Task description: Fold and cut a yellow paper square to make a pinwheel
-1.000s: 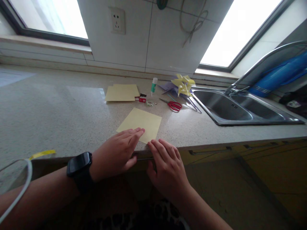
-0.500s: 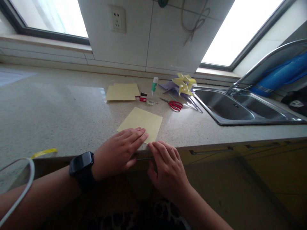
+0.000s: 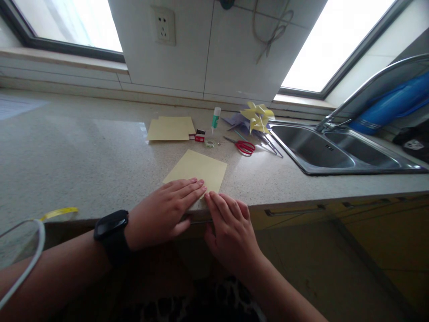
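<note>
A pale yellow square of paper [image 3: 204, 166] lies turned cornerwise at the counter's front edge. My left hand [image 3: 164, 208], below a black watch, rests flat across its near left part with fingers stretched out. Beside it, my right hand [image 3: 231, 226] has its fingertips laid on the near corner, fingers extended and close together; its thumb hangs lower, in front of the counter edge. That corner is partly hidden under the fingers, so I cannot tell whether it is folded.
Behind the paper are a yellow paper stack [image 3: 172, 128], a small red box [image 3: 200, 136], a tape roll [image 3: 210, 143], a glue stick [image 3: 216, 117] and red-handled scissors [image 3: 245, 147]. Paper pinwheels [image 3: 258, 117] lie beside the steel sink [image 3: 313, 145]. A white cable [image 3: 40, 243] hangs at left.
My right hand's fingertips have shifted slightly up and left, further onto the paper's near corner. My left hand and the paper have hardly moved.
</note>
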Available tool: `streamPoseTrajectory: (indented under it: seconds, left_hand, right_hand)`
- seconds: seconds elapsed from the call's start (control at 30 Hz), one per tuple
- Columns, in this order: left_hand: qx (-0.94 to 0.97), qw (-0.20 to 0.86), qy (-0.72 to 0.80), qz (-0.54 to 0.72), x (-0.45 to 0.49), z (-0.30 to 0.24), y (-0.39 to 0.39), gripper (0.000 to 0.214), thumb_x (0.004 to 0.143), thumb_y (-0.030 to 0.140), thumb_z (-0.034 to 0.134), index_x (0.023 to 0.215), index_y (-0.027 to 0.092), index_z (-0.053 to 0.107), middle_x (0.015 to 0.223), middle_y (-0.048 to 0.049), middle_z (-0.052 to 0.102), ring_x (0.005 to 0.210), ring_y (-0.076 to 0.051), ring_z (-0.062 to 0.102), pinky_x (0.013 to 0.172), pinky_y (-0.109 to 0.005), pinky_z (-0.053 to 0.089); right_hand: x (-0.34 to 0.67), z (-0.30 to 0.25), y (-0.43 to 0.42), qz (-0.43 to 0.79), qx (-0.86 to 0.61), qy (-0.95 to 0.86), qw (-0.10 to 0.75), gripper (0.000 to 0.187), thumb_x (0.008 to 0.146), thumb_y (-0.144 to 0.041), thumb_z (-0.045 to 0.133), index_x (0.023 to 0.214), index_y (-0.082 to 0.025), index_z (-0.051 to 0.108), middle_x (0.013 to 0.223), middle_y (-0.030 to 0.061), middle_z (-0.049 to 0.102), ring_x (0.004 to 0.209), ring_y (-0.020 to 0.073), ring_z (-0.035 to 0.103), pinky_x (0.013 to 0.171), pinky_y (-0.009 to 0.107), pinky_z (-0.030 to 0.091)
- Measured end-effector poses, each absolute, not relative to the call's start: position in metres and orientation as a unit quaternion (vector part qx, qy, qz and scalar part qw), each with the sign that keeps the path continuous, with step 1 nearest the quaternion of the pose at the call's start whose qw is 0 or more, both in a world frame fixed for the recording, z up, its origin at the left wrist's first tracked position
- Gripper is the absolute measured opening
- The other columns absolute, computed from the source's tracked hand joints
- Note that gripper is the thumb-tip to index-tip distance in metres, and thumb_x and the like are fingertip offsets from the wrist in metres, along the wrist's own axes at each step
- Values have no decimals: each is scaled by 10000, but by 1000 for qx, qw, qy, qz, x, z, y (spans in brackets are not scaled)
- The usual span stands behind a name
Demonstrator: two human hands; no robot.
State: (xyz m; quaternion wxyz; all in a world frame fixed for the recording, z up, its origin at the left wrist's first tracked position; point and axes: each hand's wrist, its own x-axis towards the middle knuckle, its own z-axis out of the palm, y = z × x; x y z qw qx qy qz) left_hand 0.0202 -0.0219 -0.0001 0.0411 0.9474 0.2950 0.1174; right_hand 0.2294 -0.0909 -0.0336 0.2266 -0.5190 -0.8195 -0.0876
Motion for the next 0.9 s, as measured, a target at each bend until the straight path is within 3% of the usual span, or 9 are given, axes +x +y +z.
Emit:
streamPoseTrajectory:
  seconds: [0.2,0.4,0.9]
  left_hand:
    - [945,45,297,126,20,-2,-22,727,845,227,637,1520,134,383,1587,-126,435,1472,-249,380,1232,-417,304]
    - [942,46,298,148,20,-4,-23,740,865,248,623,1526,92,328,1555,-165,461,1448,-263,412,1219,-427,335]
    - [945,39,287,151,18,-6,-23,781,855,240,624,1534,79,273,1594,-181,391,1492,-266,340,1242,-427,307]
  right_hand:
    - [225,-34,-87,-65,-540,-814,203,648,889,-264,575,1509,-128,439,1557,72,480,1389,274,446,1111,451,277]
    - [222,-28,-80,-28,-540,-822,181,761,866,-311,589,1559,-112,346,1614,89,373,1498,276,306,1208,487,143]
    - [219,-21,-73,5,-530,-832,164,856,822,-318,597,1576,-57,288,1639,144,303,1539,256,229,1271,429,162]
